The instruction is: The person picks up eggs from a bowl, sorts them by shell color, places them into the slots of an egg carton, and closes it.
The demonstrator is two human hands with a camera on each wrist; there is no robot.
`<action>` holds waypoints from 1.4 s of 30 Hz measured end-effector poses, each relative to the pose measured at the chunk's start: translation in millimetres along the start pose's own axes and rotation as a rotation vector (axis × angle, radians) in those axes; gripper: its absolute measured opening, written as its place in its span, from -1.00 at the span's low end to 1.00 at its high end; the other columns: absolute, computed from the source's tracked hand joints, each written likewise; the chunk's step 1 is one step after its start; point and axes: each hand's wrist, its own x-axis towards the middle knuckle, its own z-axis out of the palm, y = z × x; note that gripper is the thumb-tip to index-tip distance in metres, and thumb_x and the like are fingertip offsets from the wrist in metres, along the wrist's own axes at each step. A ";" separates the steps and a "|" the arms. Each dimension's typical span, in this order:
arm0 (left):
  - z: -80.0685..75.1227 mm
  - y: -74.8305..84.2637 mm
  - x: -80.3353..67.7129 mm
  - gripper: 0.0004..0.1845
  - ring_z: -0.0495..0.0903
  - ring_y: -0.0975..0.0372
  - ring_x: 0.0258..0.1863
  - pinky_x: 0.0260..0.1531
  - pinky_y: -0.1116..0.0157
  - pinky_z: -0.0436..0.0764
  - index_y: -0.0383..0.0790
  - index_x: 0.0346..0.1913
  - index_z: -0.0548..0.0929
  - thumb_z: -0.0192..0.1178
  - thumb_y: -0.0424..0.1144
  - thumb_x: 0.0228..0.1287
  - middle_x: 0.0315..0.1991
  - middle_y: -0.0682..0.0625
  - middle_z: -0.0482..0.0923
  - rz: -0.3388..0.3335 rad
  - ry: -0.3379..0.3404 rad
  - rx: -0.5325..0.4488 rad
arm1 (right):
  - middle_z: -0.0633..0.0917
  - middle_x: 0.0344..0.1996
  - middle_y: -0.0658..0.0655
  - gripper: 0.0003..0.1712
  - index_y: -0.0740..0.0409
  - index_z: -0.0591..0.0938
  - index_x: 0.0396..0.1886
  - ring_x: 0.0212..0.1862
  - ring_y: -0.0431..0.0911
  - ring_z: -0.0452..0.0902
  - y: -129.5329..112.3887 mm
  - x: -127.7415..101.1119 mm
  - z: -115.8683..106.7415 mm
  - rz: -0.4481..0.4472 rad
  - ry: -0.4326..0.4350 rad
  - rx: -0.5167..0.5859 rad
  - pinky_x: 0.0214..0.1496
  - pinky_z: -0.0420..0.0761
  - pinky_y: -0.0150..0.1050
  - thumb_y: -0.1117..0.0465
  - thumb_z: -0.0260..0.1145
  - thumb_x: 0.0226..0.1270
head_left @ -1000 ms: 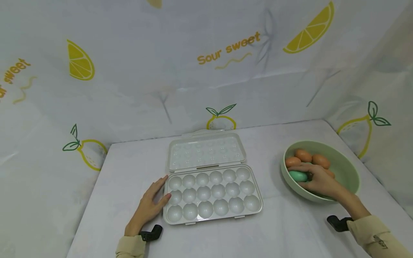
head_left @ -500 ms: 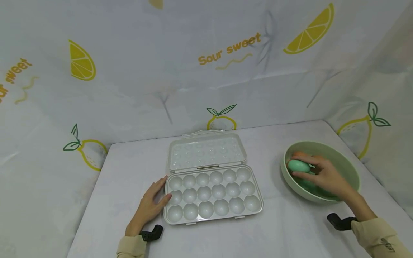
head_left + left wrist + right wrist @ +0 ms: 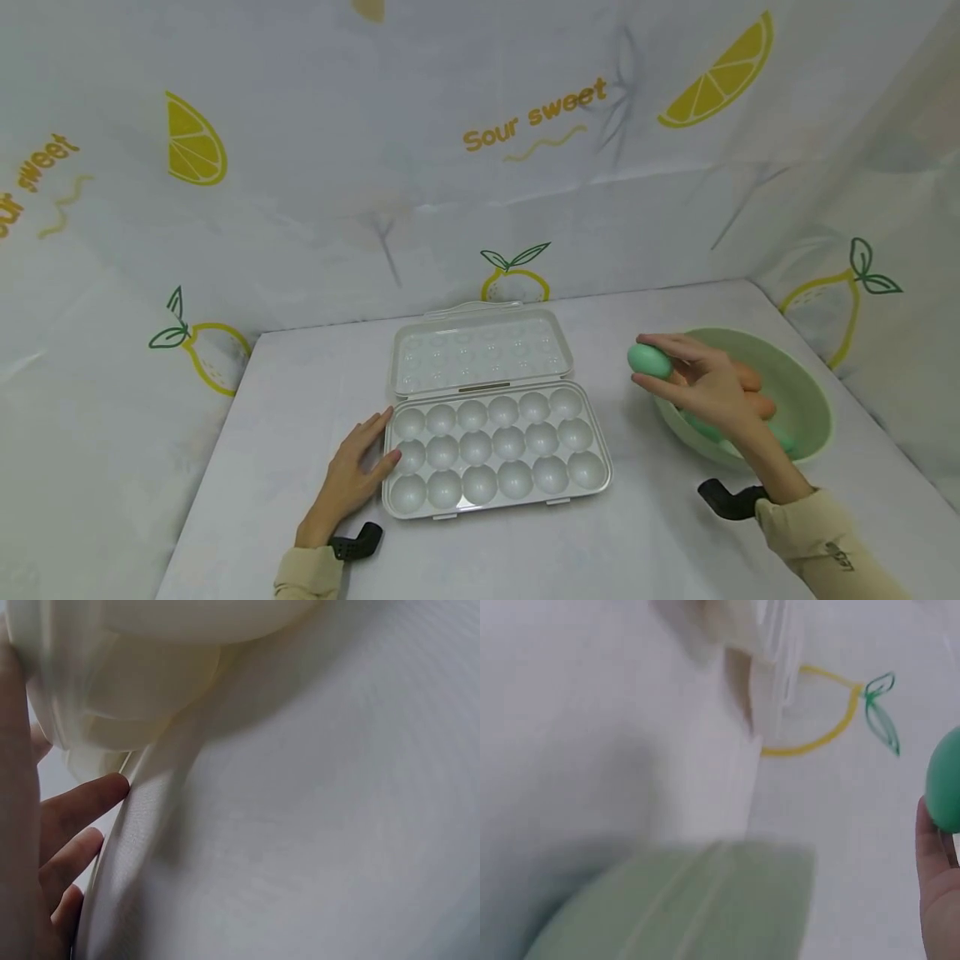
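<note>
Green egg (image 3: 649, 361), likely light, smooth and fragile, sits pinched at its ends in the right hand (image 3: 705, 385); left hand (image 3: 350, 481) rests flat against the egg tray (image 3: 491, 450).

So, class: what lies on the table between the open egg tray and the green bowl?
In the head view, only bare white tablecloth lies between the egg tray and the green bowl. The right hand holds a green egg in the air above that gap.

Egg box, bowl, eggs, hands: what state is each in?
Egg box: lid open, cups empty.
Green egg: held above the table.
Bowl: upright, holds brown eggs.
Right hand: pinches the green egg.
Left hand: flat, fingers touching the box.
</note>
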 end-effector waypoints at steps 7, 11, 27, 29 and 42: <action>0.9 -0.7 2.9 -0.28 0.44 -0.23 0.42 0.46 -0.23 0.30 -0.11 0.48 0.46 0.39 -0.17 0.23 0.40 -0.23 0.51 0.016 0.004 -0.008 | 0.73 0.00 -0.19 -0.45 0.35 0.71 0.09 0.04 -0.41 0.64 -12.4 17.7 49.0 -0.031 0.031 0.125 0.17 0.65 -0.60 0.63 0.49 0.02; 2.4 -1.2 4.7 -0.27 0.45 -0.22 0.41 0.46 -0.23 0.31 -0.13 0.48 0.45 0.40 -0.18 0.23 0.40 -0.22 0.52 0.032 0.006 -0.009 | 0.77 0.01 -0.11 -0.46 0.43 0.68 0.09 0.04 -0.44 0.64 -18.8 24.7 83.0 -0.033 0.011 0.135 0.18 0.65 -0.56 0.55 0.54 0.02; 1.5 0.5 3.4 -0.28 0.48 -0.29 0.36 0.40 -0.29 0.36 -0.19 0.45 0.47 0.39 -0.16 0.21 0.37 -0.35 0.51 0.042 0.021 0.012 | 0.72 0.06 0.39 -0.50 0.36 0.73 0.04 0.13 0.06 0.70 -51.8 35.2 227.2 0.081 -0.127 0.368 0.26 0.71 -0.29 0.44 0.59 0.04; 1.6 0.4 3.0 -0.29 0.49 -0.31 0.34 0.38 -0.33 0.38 -0.19 0.45 0.48 0.38 -0.15 0.23 0.36 -0.36 0.51 0.043 0.024 0.011 | 0.73 0.06 0.37 -0.51 0.37 0.73 0.04 0.16 0.13 0.68 -52.6 35.3 242.1 0.097 -0.145 0.372 0.26 0.71 -0.29 0.44 0.59 0.03; 1.7 -0.6 -1.8 -0.29 0.45 -0.37 0.35 0.33 -0.43 0.38 -0.14 0.45 0.48 0.38 -0.13 0.23 0.38 -0.35 0.50 -0.002 0.017 0.007 | 0.75 0.00 0.36 -0.53 0.46 0.71 0.02 0.12 0.20 0.69 -40.5 31.2 289.7 0.120 -0.158 0.368 0.27 0.71 -0.27 0.46 0.57 0.05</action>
